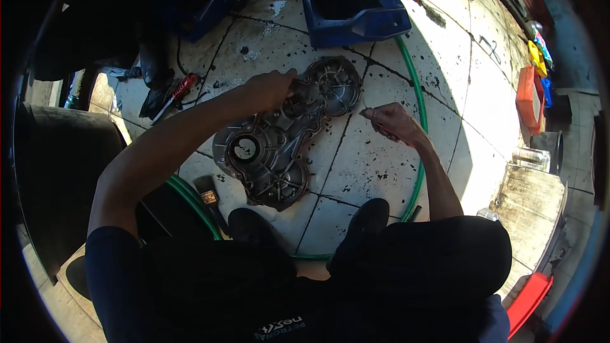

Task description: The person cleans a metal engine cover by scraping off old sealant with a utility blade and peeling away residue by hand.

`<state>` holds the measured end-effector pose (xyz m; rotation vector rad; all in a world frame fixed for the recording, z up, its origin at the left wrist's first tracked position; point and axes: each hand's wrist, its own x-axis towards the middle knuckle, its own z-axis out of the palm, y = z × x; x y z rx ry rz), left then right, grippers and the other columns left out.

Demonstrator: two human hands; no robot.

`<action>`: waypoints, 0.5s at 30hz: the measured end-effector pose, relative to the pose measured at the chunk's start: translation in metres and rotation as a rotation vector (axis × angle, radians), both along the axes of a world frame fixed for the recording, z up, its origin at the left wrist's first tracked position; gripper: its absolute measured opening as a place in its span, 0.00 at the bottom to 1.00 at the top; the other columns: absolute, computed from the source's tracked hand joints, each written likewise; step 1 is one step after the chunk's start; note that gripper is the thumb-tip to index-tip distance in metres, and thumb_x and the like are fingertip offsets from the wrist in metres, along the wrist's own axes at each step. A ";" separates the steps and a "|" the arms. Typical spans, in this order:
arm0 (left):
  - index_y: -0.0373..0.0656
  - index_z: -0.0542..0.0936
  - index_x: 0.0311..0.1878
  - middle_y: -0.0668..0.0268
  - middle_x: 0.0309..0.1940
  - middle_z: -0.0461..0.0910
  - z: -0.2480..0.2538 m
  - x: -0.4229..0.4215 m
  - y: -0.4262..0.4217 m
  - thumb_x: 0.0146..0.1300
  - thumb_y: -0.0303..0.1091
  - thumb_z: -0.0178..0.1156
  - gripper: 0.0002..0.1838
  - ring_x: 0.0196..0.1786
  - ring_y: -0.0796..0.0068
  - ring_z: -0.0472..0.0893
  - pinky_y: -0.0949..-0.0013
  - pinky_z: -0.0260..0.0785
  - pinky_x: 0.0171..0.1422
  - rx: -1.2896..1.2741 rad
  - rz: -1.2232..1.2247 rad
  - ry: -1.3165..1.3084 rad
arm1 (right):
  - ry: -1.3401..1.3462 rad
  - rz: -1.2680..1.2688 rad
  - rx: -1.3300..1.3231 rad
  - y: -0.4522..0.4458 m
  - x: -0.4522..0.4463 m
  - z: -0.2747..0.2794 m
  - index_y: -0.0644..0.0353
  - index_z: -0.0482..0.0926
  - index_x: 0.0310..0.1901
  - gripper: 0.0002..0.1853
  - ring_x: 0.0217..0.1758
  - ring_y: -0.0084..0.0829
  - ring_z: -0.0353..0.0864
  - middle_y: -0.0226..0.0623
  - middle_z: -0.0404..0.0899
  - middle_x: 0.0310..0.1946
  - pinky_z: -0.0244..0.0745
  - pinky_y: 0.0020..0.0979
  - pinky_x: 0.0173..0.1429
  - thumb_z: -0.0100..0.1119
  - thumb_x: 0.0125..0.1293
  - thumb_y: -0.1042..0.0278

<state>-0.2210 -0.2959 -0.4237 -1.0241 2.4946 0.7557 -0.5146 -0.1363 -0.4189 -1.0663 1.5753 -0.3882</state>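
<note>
On the tiled floor in front of me lies a grey cast-metal engine cover (289, 146), with round housings, ribs and a hole through its near part. My left hand (273, 91) is closed on the far left edge of this cover, its fingertips partly hidden. To the right of the cover and apart from it, my right hand (393, 122) is closed in a pinch. A small dark tip pokes out from its fingers toward the cover; what it belongs to cannot be made out. Dark flakes are scattered over the tiles around the cover.
A green hose (417, 82) curves around my right side. Beyond the cover stands a blue plastic container (356, 9). A paintbrush (209, 198) lies near my left shoe, and a red tube (184, 86) farther left. Another person crouches at the upper left.
</note>
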 end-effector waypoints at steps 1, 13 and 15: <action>0.45 0.67 0.64 0.45 0.43 0.82 -0.007 0.005 -0.002 0.72 0.41 0.58 0.22 0.50 0.43 0.83 0.45 0.74 0.55 0.033 0.022 0.018 | -0.002 -0.004 0.001 0.000 -0.012 0.003 0.56 0.76 0.17 0.31 0.10 0.14 0.62 0.22 0.66 0.10 0.55 0.23 0.14 0.61 0.71 0.40; 0.42 0.66 0.64 0.44 0.43 0.82 -0.041 0.018 -0.016 0.73 0.40 0.57 0.22 0.50 0.40 0.82 0.43 0.72 0.52 0.131 0.030 0.070 | 0.175 -0.080 -0.111 -0.013 -0.054 0.014 0.59 0.76 0.28 0.27 0.15 0.16 0.61 0.23 0.63 0.13 0.58 0.26 0.21 0.48 0.80 0.46; 0.44 0.66 0.64 0.46 0.43 0.82 -0.047 0.019 -0.019 0.74 0.41 0.57 0.21 0.50 0.42 0.82 0.43 0.73 0.52 0.128 0.025 0.062 | 0.293 0.085 -0.097 -0.022 -0.043 0.014 0.61 0.76 0.33 0.26 0.21 0.19 0.63 0.26 0.65 0.18 0.62 0.29 0.27 0.45 0.81 0.46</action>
